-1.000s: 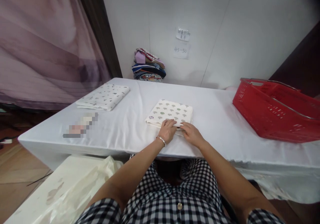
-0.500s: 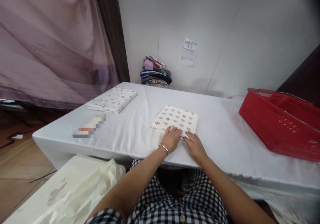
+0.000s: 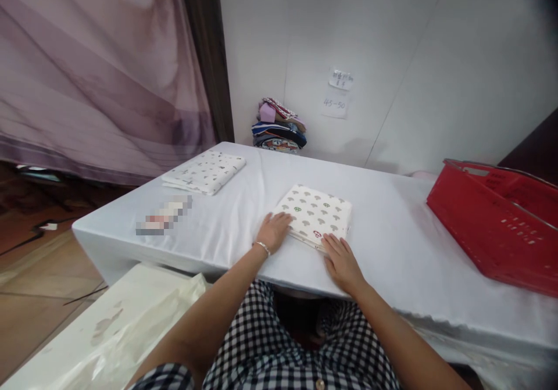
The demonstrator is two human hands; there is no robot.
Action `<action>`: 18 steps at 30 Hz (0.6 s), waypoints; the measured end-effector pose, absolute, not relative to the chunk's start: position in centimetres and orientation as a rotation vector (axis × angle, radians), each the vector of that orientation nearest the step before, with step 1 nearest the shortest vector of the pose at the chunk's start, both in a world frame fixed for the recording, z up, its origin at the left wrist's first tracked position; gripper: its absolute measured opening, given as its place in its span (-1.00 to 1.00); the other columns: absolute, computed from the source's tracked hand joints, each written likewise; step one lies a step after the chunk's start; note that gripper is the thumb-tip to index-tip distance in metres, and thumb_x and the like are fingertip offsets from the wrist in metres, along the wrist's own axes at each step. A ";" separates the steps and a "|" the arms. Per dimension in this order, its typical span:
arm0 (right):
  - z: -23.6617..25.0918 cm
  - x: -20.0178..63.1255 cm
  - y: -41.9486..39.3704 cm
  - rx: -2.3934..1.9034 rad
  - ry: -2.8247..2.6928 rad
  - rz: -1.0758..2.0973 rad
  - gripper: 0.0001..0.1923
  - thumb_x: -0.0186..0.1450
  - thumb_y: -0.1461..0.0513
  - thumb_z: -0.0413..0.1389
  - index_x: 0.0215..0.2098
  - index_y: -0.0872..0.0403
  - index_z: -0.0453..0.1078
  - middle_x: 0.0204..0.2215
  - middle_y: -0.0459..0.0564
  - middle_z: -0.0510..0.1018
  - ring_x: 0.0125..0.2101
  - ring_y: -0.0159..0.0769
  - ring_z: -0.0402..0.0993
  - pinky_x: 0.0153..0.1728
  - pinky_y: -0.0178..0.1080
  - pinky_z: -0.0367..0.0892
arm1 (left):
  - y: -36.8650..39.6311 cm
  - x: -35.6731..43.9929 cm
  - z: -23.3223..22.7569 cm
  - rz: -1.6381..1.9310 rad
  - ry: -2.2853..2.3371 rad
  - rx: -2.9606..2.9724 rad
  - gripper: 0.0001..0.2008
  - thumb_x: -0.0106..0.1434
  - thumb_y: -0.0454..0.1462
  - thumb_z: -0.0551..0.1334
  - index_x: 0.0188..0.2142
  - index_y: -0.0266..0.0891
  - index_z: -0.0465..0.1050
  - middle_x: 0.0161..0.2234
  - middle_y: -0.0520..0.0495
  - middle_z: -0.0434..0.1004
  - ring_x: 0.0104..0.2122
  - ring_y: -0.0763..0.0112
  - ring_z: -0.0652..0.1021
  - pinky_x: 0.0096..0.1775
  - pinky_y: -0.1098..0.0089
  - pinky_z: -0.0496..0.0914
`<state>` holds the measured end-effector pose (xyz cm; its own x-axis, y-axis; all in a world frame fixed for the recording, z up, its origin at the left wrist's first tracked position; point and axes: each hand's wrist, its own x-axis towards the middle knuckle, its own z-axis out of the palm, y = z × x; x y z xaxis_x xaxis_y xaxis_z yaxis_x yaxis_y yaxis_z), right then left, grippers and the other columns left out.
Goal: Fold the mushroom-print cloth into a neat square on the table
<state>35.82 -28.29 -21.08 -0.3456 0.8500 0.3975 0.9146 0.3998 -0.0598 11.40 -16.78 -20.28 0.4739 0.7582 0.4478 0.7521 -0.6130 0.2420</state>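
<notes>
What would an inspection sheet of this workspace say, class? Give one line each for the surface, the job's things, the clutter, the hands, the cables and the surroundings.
Surface: table under a white sheet, slightly creased.
Job's things: folded cloth with mushroom print lying flat near the front edge.
Clutter: second folded printed cloth at the far left corner; stack of coloured fabrics against the wall; red basket at the right; a blurred-out patch on the left.
Hands: left hand flat at the cloth's left edge, bracelet on its wrist; right hand flat at its near corner.
Cables: a dark line on the floor at left, unclear.
Surroundings: white wall with two paper notes; purple curtain; wooden floor.
</notes>
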 end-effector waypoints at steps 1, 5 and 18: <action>-21.1 35.8 -28.3 -1.519 -2.295 -0.245 -0.49 0.30 0.30 -0.12 0.22 0.11 0.11 0.20 0.06 0.20 0.21 -0.17 0.04 0.17 0.03 0.02 | -16.2 9.9 -20.1 0.813 1.525 2.559 -0.68 0.31 -0.25 0.01 0.01 -0.10 0.37 0.06 -0.07 0.40 0.11 0.26 0.34 0.14 0.03 0.13; -21.3 35.9 -28.4 -1.507 -2.267 -0.254 -0.49 0.29 0.31 -0.12 0.22 0.10 0.11 0.19 0.06 0.22 0.21 -0.17 0.05 0.17 0.04 0.02 | -15.2 5.8 -20.0 0.826 1.796 2.148 -0.62 0.33 -0.21 -0.08 -0.02 -0.20 0.41 -0.02 -0.10 0.48 0.00 0.30 0.46 0.06 0.23 0.31; -19.3 34.4 -26.8 -1.520 -2.242 -0.290 -0.51 0.31 0.25 -0.09 0.21 0.08 0.13 0.17 0.10 0.24 0.20 -0.08 0.06 0.17 0.10 -0.04 | -14.7 7.9 -20.4 0.858 1.630 2.329 -0.56 0.15 -0.26 0.15 0.05 -0.20 0.35 -0.09 -0.09 0.53 -0.12 0.26 0.51 -0.06 0.29 0.38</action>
<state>34.38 -26.79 -19.26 -0.3182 0.8357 0.4476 0.9222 0.3823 -0.0584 7.94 -14.66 -20.42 0.2359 0.9043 0.3558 0.8053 -0.3869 0.4492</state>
